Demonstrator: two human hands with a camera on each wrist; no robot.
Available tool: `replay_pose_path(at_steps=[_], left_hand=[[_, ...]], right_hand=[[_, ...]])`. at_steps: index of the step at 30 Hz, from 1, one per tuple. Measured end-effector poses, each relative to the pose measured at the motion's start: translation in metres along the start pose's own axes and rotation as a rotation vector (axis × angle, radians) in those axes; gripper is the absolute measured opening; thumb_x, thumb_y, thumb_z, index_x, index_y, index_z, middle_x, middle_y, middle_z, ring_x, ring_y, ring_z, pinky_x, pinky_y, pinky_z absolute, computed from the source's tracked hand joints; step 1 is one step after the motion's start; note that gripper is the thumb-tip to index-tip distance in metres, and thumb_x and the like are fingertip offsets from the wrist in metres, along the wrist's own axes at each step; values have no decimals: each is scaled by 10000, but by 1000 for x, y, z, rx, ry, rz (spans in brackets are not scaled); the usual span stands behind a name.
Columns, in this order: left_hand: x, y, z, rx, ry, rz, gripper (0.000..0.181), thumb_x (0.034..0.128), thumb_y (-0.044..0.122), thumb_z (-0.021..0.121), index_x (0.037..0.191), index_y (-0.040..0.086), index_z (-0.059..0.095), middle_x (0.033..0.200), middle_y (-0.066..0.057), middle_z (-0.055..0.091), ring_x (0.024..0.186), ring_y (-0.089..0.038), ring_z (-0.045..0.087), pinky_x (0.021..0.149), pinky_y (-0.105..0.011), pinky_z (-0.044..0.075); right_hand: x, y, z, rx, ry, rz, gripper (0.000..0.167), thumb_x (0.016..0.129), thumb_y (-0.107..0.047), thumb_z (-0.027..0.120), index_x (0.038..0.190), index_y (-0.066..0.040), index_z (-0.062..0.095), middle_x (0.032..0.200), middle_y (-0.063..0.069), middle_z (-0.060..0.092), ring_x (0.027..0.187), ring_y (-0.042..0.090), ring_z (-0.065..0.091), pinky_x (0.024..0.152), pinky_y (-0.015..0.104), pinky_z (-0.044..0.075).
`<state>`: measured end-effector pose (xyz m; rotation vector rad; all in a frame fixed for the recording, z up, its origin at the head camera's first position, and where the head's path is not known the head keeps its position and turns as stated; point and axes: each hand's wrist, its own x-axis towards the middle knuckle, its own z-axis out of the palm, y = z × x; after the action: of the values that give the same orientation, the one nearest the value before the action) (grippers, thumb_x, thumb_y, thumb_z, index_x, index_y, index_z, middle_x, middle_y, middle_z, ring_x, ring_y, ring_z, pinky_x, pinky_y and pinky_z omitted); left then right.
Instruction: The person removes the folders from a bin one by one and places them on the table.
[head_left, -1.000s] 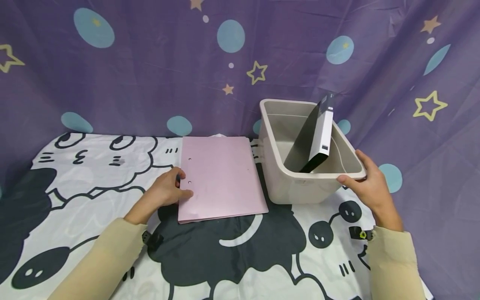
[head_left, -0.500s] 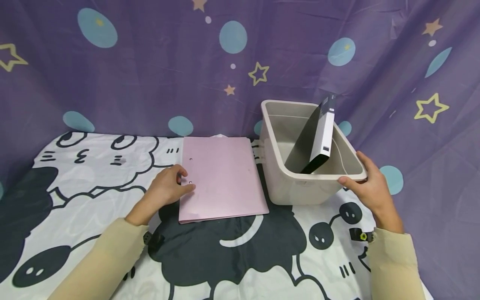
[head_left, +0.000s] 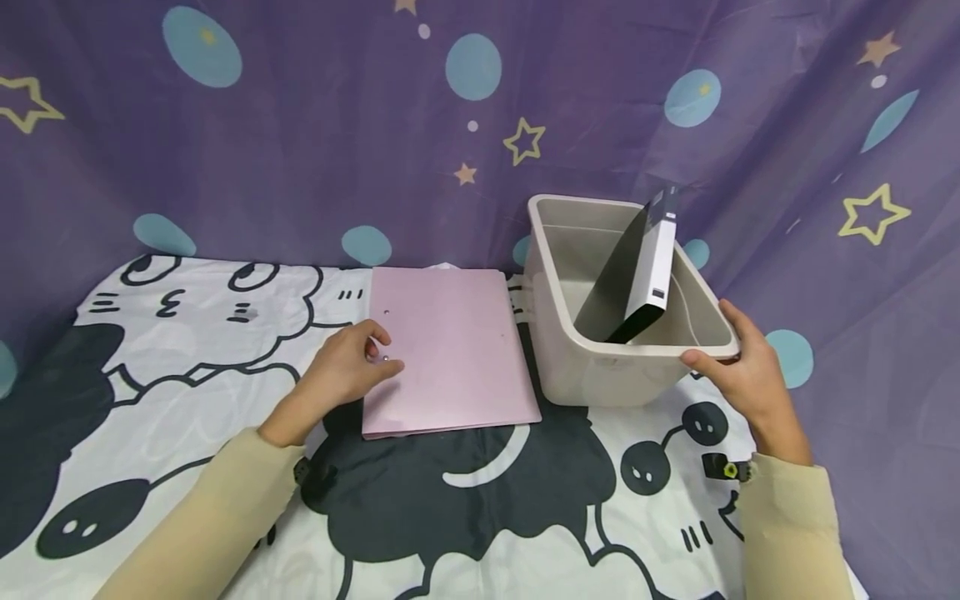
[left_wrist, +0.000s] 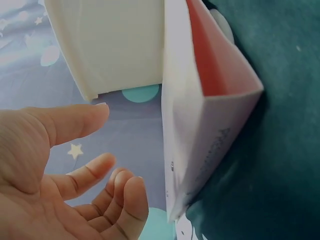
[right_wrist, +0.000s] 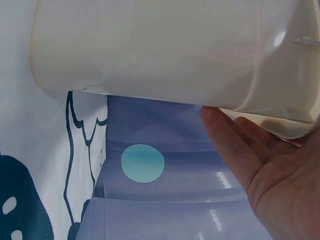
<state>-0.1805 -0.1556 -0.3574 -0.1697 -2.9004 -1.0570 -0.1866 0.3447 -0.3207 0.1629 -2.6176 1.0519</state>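
Note:
A pink binder (head_left: 450,350) lies flat on the patterned cloth, its spine to the left with small metal rivets near it. My left hand (head_left: 337,367) hovers over that spine edge, thumb and fingers loosely bent and apart. In the left wrist view the same hand (left_wrist: 60,170) holds nothing, with a gap between it and the binder's spine (left_wrist: 210,135). My right hand (head_left: 750,383) grips the front right corner of a beige plastic bin (head_left: 592,379), thumb on the rim and fingers underneath. Inside the bin leans a black binder with a white spine (head_left: 648,271), tilted and sticking out above the rim.
The cloth (head_left: 480,517) has a white and dark cartoon print. Behind it hangs a purple curtain (head_left: 300,150) with stars and blue spots, close to the bin's back and right side.
My left hand has risen from the pink binder's left edge and shifted slightly right over it. The right hand stays on the bin's corner. The head view has shifted a little.

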Motion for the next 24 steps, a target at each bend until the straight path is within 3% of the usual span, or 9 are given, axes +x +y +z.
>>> replay_pose_path(at_steps=[15, 24], left_hand=[[-4, 17, 1, -4, 7, 104, 348, 781, 211, 769, 1028, 22, 613, 887, -137, 595, 765, -238, 553, 677, -367, 437], [-5, 35, 8, 14, -4, 184, 332, 783, 230, 778, 1013, 55, 615, 869, -75, 568, 722, -198, 537, 654, -352, 438]], right_hand=[[0, -2, 0, 19, 7, -4, 921, 779, -207, 792, 1511, -79, 248, 1285, 267, 497, 840, -37, 508, 694, 65, 401], [0, -1, 1, 26, 6, -17, 906, 791, -206, 783, 1508, -67, 248, 1278, 264, 497, 829, -30, 522, 677, 82, 427]])
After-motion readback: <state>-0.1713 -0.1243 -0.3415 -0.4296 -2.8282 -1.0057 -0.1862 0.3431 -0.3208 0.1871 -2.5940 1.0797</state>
